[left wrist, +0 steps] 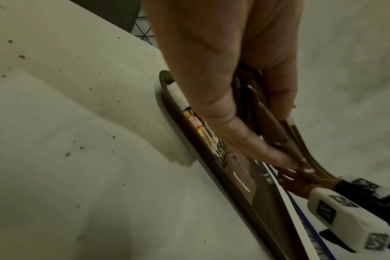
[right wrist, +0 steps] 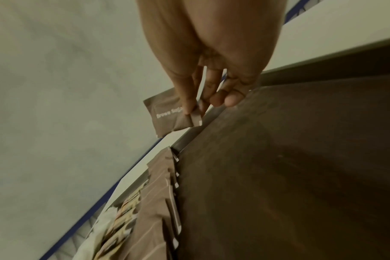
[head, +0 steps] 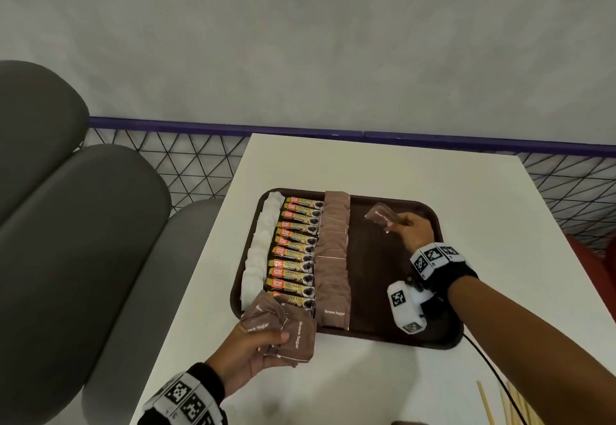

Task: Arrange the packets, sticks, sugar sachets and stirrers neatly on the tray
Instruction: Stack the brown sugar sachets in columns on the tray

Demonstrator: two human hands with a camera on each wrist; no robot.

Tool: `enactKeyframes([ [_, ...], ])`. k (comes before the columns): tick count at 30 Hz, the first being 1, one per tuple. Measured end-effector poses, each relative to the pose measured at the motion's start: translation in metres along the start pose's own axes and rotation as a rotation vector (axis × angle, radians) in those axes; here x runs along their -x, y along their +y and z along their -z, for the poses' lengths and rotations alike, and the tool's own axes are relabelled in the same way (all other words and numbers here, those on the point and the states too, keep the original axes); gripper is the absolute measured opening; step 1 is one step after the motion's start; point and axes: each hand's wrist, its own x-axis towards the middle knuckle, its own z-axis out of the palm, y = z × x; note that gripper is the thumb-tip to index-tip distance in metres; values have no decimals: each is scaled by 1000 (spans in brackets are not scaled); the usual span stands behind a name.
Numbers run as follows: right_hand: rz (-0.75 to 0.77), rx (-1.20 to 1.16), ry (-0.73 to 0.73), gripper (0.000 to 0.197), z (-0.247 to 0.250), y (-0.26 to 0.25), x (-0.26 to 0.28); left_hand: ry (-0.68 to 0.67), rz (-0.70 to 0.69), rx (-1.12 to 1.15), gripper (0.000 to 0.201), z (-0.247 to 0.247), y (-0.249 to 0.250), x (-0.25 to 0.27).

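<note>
Pinching one flat paper sachet (head: 381, 217), right hand (head: 411, 228); left hand (head: 248, 354) grips perhaps several crinkled sachets (head: 283, 328).

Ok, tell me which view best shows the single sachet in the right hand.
Right wrist: the brown sugar sachet is close, its label readable, pinched by the right hand. Head view shows it small; left wrist view hides it.

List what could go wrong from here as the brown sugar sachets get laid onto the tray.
1. The right hand pinches one brown paper sugar sachet by its corner only; it could twist and land crooked on the dark brown plastic tray.
2. The left hand grips a loose fan of brown sachets over the tray's near edge; one might slip out.
3. That fan hangs close to the row of orange-labelled granule sticks and could nudge them.
</note>
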Motion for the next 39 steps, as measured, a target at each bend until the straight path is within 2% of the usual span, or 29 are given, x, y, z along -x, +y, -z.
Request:
enactKeyframes([
  [2,-27,21,13,20,-6,-5,-14,-4,8,16,38,2,4,-3],
  [4,-38,52,2,25,-13,-13,-25,3,24,35,57,5,8,-6],
  [8,-16,128,-24,19,-29,-21,-46,4,50,59,93,15,14,-11],
  [11,3,212,-29,18,-41,-22,-62,0,81,78,102,22,16,-15],
  [17,9,390,23,15,-57,-13,-77,4,70,87,91,32,25,-17],
  [22,-7,410,84,9,-61,-14,-76,22,58,92,103,30,28,-17],
  [27,67,439,88,24,-58,-14,-75,22,53,81,99,28,27,-18],
  [30,123,437,125,35,-54,-16,-66,9,17,65,79,25,25,-16],
  [33,225,419,149,34,-51,-21,-49,6,-38,66,59,20,24,-15],
  [36,361,389,75,28,-48,-21,-23,11,-76,62,45,11,24,-15],
  [39,459,282,-68,18,-47,-20,12,36,-99,61,41,2,22,-16],
])
